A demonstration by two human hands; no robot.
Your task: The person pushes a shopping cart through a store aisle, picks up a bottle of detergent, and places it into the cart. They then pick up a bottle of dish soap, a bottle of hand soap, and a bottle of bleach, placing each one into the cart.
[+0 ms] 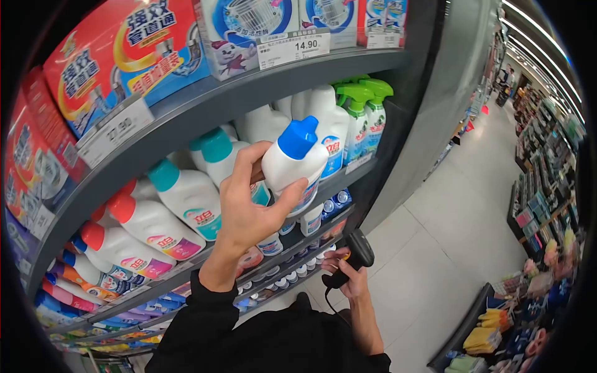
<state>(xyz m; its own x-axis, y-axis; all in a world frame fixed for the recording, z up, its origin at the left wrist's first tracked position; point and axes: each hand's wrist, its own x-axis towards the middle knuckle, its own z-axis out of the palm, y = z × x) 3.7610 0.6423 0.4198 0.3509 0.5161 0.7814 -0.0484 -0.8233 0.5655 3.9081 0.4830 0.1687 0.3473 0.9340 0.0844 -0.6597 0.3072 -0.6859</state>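
Note:
A white bottle with a blue cap [297,152] is gripped in my left hand [256,199], fingers and thumb wrapped around its body. It is tilted and held in front of the shelf. Lower down, my right hand [352,276] is closed around the handle of a black barcode scanner [353,253], from which a cord hangs. Behind the left hand stand white bottles with teal caps [186,193] and red-capped bottles [152,227]. Green-topped spray bottles [364,118] stand to the right of the held bottle.
Above, the upper shelf [249,78] bears red boxes [124,62] and price tags [295,48]. Lower shelves hold several more bottles and jars. To the right runs a tiled aisle [429,230], with other shelving [553,161] and a bin of goods [485,336] beyond.

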